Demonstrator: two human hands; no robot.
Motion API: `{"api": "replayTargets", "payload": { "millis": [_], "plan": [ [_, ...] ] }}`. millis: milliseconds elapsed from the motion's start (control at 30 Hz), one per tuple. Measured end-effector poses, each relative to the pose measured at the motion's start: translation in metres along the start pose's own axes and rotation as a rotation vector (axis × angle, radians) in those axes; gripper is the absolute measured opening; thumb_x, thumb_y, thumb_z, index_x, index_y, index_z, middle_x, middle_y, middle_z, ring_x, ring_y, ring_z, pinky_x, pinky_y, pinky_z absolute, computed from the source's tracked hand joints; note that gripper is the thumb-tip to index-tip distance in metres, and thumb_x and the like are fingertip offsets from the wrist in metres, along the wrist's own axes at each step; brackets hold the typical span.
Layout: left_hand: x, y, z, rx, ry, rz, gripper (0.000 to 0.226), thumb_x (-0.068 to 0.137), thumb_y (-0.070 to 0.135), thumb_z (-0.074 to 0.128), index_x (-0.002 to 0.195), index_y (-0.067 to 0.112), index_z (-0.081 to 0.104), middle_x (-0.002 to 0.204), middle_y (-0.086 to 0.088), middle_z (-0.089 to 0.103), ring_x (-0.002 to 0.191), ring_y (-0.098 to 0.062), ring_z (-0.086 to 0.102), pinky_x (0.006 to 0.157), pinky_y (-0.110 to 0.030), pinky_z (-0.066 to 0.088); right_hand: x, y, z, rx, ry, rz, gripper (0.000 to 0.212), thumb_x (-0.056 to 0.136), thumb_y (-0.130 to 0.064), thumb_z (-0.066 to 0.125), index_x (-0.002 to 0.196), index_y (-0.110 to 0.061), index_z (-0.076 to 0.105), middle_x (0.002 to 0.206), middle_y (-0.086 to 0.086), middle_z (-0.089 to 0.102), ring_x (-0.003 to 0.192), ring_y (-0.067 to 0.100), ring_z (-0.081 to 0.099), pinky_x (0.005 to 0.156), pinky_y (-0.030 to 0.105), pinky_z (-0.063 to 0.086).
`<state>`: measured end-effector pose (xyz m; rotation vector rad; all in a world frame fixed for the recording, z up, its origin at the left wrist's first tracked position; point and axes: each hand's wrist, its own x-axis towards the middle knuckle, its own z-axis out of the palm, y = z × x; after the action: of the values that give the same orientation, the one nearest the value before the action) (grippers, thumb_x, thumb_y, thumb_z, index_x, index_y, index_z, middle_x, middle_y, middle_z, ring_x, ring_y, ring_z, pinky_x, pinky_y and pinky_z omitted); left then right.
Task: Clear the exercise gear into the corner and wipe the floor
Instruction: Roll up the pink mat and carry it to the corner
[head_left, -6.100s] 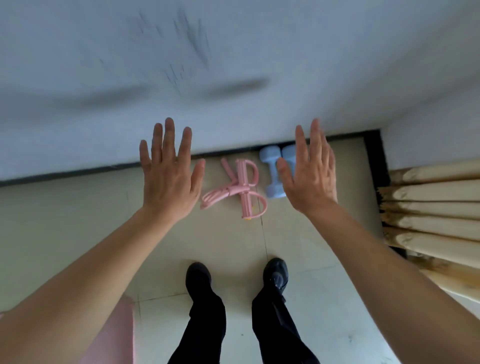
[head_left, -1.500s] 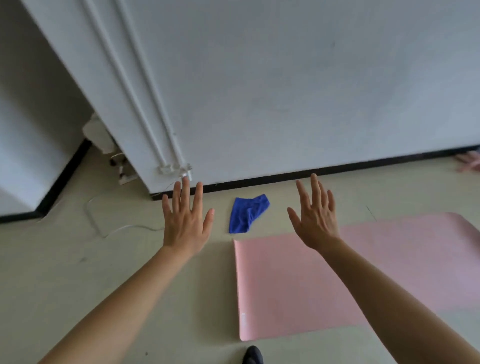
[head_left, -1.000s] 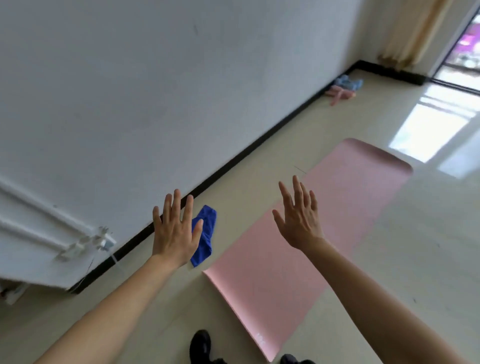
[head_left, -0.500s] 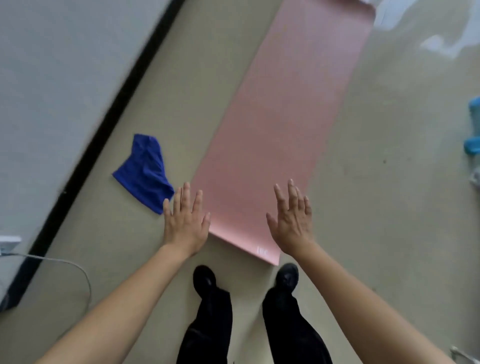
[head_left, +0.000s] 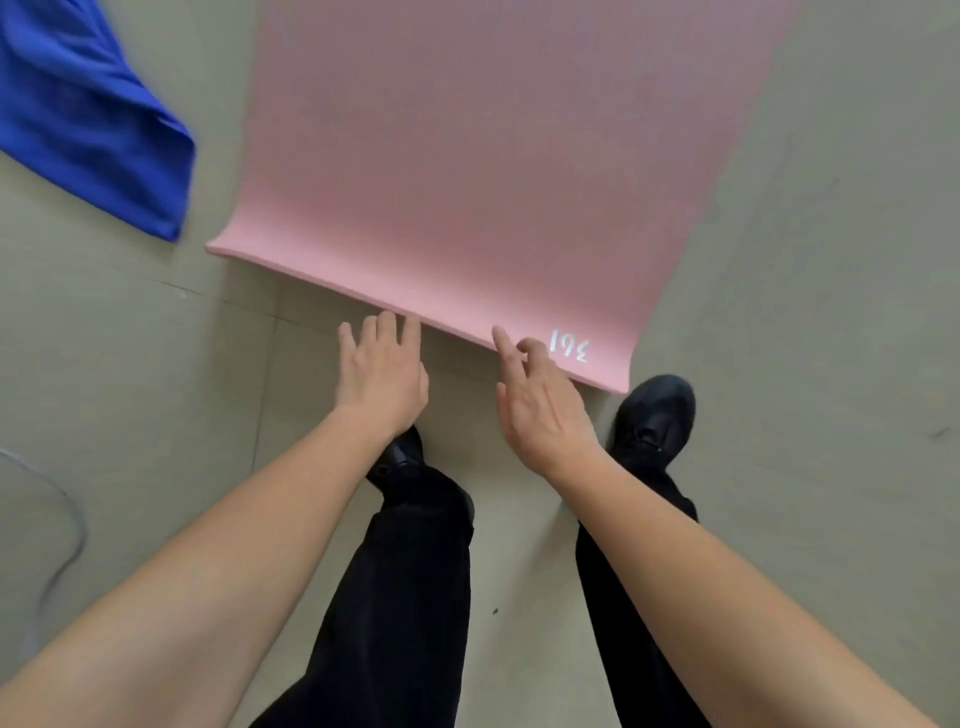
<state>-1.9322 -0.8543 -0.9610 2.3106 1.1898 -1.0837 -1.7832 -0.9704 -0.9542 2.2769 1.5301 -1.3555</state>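
Two hands at the mat's near edge

Head view: the mat (head_left: 493, 156) lies flat on the floor (head_left: 831, 364), and both hands are at its near edge, probably to start rolling it. The left hand (head_left: 382, 374) reaches that edge with straight fingers (head_left: 387, 327). The right hand (head_left: 540, 410) is relaxed, its forefinger touching the mat. Neither hand grasps anything. A cloth (head_left: 88, 119) lies by the mat's left corner.

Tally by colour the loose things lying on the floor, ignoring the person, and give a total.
Pink: 1, the mat
Blue: 1, the cloth
Pale grey: 1, the cable
Total: 3
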Motion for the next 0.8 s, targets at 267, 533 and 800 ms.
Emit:
{"api": "replayTargets", "payload": {
  "millis": [267, 533, 800],
  "plan": [
    [0.066, 0.006, 0.036, -0.121, 0.230, 0.082, 0.081, 0.088, 0.024, 0.053, 0.155, 0.008, 0.008, 0.157, -0.021, 0.019, 0.146, -0.036, 0.013, 0.120, -0.052, 0.013, 0.047, 0.031, 0.048, 0.011, 0.175, 0.031, 0.072, 0.093, -0.012, 0.056, 0.156, -0.008, 0.022, 0.155, 0.024, 0.029, 0.135, 0.038, 0.039, 0.112, 0.049, 0.038],
    [0.129, 0.001, 0.009, 0.228, 0.166, 0.138, 0.094, 0.084, 0.025, 0.062, 0.153, 0.016, -0.001, 0.161, -0.015, 0.006, 0.149, -0.033, 0.001, 0.117, -0.059, 0.000, 0.104, 0.053, 0.024, -0.230, 0.163, 0.086, 0.088, 0.087, -0.026, 0.062, 0.158, -0.009, 0.012, 0.163, 0.017, 0.017, 0.149, 0.037, 0.016, 0.122, 0.052, 0.011],
    [0.141, 0.009, -0.025, 0.145, 0.207, 0.167, 0.044, 0.068, 0.020, 0.066, 0.107, 0.013, 0.046, 0.104, -0.013, 0.062, 0.100, -0.034, 0.054, 0.096, -0.043, 0.034, 0.115, 0.064, -0.010, -0.115, 0.120, 0.150, 0.070, 0.082, -0.035, 0.057, 0.146, -0.016, 0.036, 0.131, 0.010, 0.057, 0.118, 0.034, 0.053, 0.102, 0.045, 0.037]
  ]
}}
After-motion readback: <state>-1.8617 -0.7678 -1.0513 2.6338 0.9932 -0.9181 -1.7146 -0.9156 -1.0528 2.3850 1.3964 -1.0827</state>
